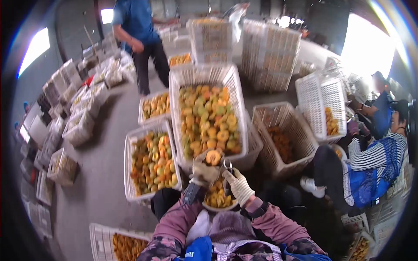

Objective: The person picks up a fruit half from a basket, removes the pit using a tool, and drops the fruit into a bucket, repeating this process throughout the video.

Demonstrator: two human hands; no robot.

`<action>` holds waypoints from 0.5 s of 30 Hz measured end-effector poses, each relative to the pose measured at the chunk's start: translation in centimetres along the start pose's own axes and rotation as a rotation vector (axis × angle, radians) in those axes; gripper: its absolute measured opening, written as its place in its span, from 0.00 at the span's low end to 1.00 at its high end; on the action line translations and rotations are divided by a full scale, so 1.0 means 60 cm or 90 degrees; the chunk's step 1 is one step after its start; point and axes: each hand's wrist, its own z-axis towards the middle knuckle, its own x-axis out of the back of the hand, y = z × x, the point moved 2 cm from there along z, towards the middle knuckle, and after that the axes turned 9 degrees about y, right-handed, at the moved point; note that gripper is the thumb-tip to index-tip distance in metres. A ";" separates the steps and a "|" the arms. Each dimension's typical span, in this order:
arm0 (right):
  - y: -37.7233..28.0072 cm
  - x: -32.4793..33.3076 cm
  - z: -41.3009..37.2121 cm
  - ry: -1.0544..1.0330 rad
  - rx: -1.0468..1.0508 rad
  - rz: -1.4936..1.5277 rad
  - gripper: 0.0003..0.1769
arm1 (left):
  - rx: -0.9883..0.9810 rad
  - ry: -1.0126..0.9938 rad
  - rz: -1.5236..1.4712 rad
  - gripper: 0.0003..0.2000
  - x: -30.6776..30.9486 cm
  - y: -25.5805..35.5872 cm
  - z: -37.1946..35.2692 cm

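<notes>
My left hand (pixel 205 173), in a pale work glove, is closed around a halved peach (pixel 213 157). Its cut orange face with a darker centre points up. My right hand (pixel 239 186), also gloved, grips a small tool with a metal loop (pixel 227 164) close beside the fruit. Below both hands a bowl (pixel 214 209) of orange fruit pieces sits at my lap, partly hidden by my hands. Directly ahead, a tilted white crate (pixel 239 93) holds many yellow-orange and greenish peaches.
A second peach crate (pixel 129 169) stands on the left, and a deep crate (pixel 307 150) with darker pieces on the right. One crate (pixel 96 243) lies at lower left. A seated person in a striped sleeve (pixel 370 154) works at right; another person (pixel 141 30) stands ahead near stacked crates (pixel 271 54).
</notes>
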 end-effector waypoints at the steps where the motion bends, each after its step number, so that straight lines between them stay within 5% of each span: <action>1: 0.023 -0.001 0.003 -0.002 0.038 -0.036 0.12 | 0.197 0.120 -0.255 0.18 -0.019 0.024 -0.020; 2: 0.044 -0.001 0.005 -0.005 0.079 -0.070 0.12 | -0.104 0.074 0.127 0.12 -0.022 0.035 -0.037; 3: 0.066 0.004 0.013 0.013 0.037 -0.136 0.14 | 0.142 0.108 -0.185 0.12 -0.009 0.015 -0.039; 4: 0.119 0.018 0.047 0.049 0.259 -0.245 0.17 | 0.377 0.145 -0.504 0.16 -0.003 -0.004 -0.042; 5: 0.133 0.017 0.045 0.044 0.256 -0.223 0.17 | 0.410 0.166 -0.417 0.23 0.010 -0.028 -0.046; 8: 0.165 0.018 0.067 0.068 0.224 -0.178 0.16 | 0.312 0.212 -0.351 0.18 0.030 -0.080 -0.070; 11: 0.158 0.005 0.070 0.056 0.257 -0.312 0.16 | 0.307 0.218 -0.325 0.17 0.052 -0.096 -0.078; 12: 0.176 0.009 0.083 0.011 0.150 -0.336 0.15 | 0.288 0.212 -0.282 0.17 0.055 -0.093 -0.076; 15: 0.199 0.005 0.095 0.011 0.170 -0.254 0.15 | 0.321 0.244 -0.220 0.16 0.075 -0.118 -0.088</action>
